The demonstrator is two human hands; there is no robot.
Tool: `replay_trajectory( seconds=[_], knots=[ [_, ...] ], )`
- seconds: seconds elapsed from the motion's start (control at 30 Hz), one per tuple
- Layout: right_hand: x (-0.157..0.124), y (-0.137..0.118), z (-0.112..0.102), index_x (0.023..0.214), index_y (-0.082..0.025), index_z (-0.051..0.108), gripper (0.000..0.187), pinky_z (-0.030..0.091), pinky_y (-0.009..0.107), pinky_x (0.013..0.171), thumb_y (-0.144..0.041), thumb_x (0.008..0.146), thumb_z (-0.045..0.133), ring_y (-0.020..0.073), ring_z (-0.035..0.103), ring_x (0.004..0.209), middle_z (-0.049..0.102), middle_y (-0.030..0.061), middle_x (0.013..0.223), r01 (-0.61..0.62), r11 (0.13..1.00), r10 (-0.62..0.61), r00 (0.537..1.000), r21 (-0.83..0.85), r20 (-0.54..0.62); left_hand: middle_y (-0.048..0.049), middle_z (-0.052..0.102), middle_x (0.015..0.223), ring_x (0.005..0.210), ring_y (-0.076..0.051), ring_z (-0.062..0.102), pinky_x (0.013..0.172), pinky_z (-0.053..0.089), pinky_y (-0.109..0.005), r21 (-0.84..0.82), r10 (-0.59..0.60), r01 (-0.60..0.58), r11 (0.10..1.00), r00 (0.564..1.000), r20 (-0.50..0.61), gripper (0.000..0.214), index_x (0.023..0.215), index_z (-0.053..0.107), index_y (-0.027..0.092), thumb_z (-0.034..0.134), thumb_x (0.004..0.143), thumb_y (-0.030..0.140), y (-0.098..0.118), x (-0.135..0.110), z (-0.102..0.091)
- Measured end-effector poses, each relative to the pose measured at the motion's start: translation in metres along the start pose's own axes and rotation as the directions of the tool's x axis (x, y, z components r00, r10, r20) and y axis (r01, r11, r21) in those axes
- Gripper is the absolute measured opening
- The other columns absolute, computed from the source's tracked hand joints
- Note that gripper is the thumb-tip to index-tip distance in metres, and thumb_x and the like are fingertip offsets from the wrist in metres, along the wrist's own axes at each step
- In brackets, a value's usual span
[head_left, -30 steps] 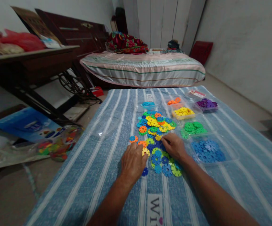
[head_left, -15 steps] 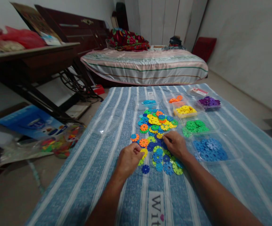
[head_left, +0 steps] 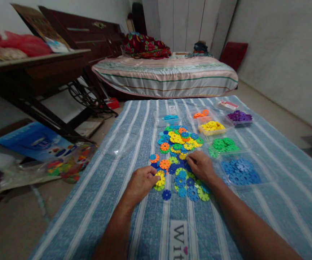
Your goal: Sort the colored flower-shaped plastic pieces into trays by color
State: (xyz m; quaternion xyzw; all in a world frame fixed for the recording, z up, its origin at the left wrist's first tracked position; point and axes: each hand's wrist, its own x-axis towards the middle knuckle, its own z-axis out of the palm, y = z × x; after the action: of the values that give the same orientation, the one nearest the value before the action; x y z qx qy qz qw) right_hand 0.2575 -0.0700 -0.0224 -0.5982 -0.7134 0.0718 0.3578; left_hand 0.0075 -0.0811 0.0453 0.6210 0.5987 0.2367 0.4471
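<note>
My left hand [head_left: 142,183] pinches a yellow notched plastic disc [head_left: 160,179] between thumb and fingers, just over a lime-green disc [head_left: 159,188]. A loose dark blue disc [head_left: 166,195] lies to its right on the cloth. My right hand [head_left: 200,166] rests at the right side of the mixed pile of discs [head_left: 177,140], fingertips drawn together beside dark blue discs [head_left: 173,168]. Whatever those fingers may hold is hidden. Orange discs [head_left: 165,164] and light blue discs [head_left: 182,191] lie between my hands.
Clear tubs hold sorted discs: blue [head_left: 241,171], green [head_left: 224,144], yellow [head_left: 212,126], purple [head_left: 239,117], orange [head_left: 201,114] and light blue [head_left: 170,118]. A clear plastic lid or tub [head_left: 120,144] lies on the left of the striped cloth [head_left: 91,213]. A bed [head_left: 166,76] stands beyond.
My left hand has shifted left and slightly down, and the yellow disc has moved left with its fingertips. My right hand has stayed almost in place.
</note>
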Motion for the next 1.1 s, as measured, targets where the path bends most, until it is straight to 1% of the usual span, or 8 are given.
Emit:
replay_trajectory(
  seconds=[0.17, 0.27, 0.5, 0.6, 0.73, 0.83, 0.93, 1.1],
  knots=[
    [0.002, -0.002, 0.0, 0.07, -0.021, 0.064, 0.025, 0.035, 0.027, 0.065, -0.026, 0.089, 0.05, 0.0166, 0.053, 0.07, 0.062, 0.0031, 0.07, 0.016, 1.0, -0.016, 1.0, 0.003, -0.017, 0.0049, 0.049, 0.048, 0.045, -0.01, 0.043, 0.046, 0.028, -0.022, -0.032, 0.008, -0.006, 0.999, 0.997, 0.072, 0.022, 0.07, 0.061, 0.016, 0.061, 0.065, 0.038, 0.013, -0.002, -0.002],
    [0.003, -0.002, 0.0, 0.07, -0.021, 0.064, 0.024, 0.036, 0.027, 0.066, -0.025, 0.089, 0.05, 0.017, 0.054, 0.072, 0.062, 0.0034, 0.072, 0.022, 1.0, -0.022, 1.0, 0.004, -0.021, 0.0053, 0.047, 0.049, 0.045, -0.009, 0.041, 0.046, 0.027, -0.021, -0.009, 0.031, -0.03, 1.0, 0.993, 0.113, 0.024, 0.073, 0.062, 0.016, 0.06, 0.067, 0.039, 0.019, 0.002, 0.0],
    [0.004, -0.003, 0.002, 0.069, -0.021, 0.063, 0.024, 0.035, 0.027, 0.065, -0.025, 0.089, 0.05, 0.0165, 0.053, 0.07, 0.061, 0.0028, 0.07, 0.022, 1.0, -0.023, 0.999, -0.008, -0.031, 0.0049, 0.046, 0.051, 0.047, -0.01, 0.039, 0.046, 0.025, -0.021, 0.044, 0.129, -0.137, 0.99, 0.98, 0.152, 0.021, 0.075, 0.064, 0.016, 0.059, 0.068, 0.035, 0.035, 0.015, 0.012],
    [0.004, -0.004, 0.002, 0.069, -0.021, 0.063, 0.024, 0.035, 0.027, 0.065, -0.025, 0.089, 0.05, 0.0165, 0.054, 0.07, 0.062, 0.0032, 0.071, 0.023, 1.0, -0.023, 0.999, -0.007, -0.041, 0.0044, 0.048, 0.052, 0.048, -0.01, 0.042, 0.046, 0.026, -0.021, 0.061, 0.147, -0.159, 0.985, 0.975, 0.164, 0.02, 0.076, 0.064, 0.016, 0.058, 0.068, 0.034, 0.043, 0.02, 0.017],
    [0.004, -0.004, 0.002, 0.068, -0.02, 0.062, 0.024, 0.034, 0.027, 0.065, -0.024, 0.089, 0.051, 0.016, 0.053, 0.069, 0.06, 0.0028, 0.07, 0.015, 1.0, -0.015, 0.999, -0.005, -0.039, 0.0057, 0.048, 0.05, 0.046, -0.009, 0.041, 0.046, 0.026, -0.021, 0.071, 0.166, -0.185, 0.98, 0.963, 0.213, 0.018, 0.073, 0.063, 0.016, 0.057, 0.068, 0.033, 0.052, 0.027, 0.024],
    [0.005, -0.005, 0.002, 0.067, -0.019, 0.062, 0.024, 0.033, 0.027, 0.065, -0.023, 0.088, 0.052, 0.0159, 0.051, 0.07, 0.06, 0.0028, 0.07, 0.01, 1.0, -0.011, 1.0, -0.007, -0.03, 0.005, 0.051, 0.051, 0.047, -0.01, 0.045, 0.047, 0.029, -0.02, 0.048, 0.176, -0.19, 0.981, 0.962, 0.211, 0.018, 0.075, 0.062, 0.016, 0.055, 0.069, 0.031, 0.054, 0.032, 0.03],
    [0.005, -0.005, 0.001, 0.067, -0.019, 0.062, 0.023, 0.033, 0.027, 0.066, -0.023, 0.087, 0.053, 0.0162, 0.051, 0.071, 0.06, 0.003, 0.07, 0.005, 1.0, -0.006, 1.0, -0.01, -0.028, 0.0039, 0.055, 0.052, 0.049, -0.012, 0.051, 0.047, 0.033, -0.02, 0.044, 0.175, -0.186, 0.982, 0.967, 0.184, 0.02, 0.081, 0.063, 0.016, 0.054, 0.069, 0.029, 0.053, 0.038, 0.036],
    [0.005, -0.005, 0.002, 0.065, -0.019, 0.06, 0.024, 0.032, 0.027, 0.065, -0.023, 0.087, 0.053, 0.0158, 0.051, 0.07, 0.059, 0.0027, 0.069, 0.002, 1.0, -0.002, 0.999, -0.006, -0.033, 0.0049, 0.055, 0.051, 0.045, -0.01, 0.049, 0.045, 0.034, -0.019, 0.035, 0.152, -0.161, 0.986, 0.97, 0.189, 0.019, 0.083, 0.063, 0.016, 0.054, 0.071, 0.027, 0.049, 0.044, 0.039]
  ],
)
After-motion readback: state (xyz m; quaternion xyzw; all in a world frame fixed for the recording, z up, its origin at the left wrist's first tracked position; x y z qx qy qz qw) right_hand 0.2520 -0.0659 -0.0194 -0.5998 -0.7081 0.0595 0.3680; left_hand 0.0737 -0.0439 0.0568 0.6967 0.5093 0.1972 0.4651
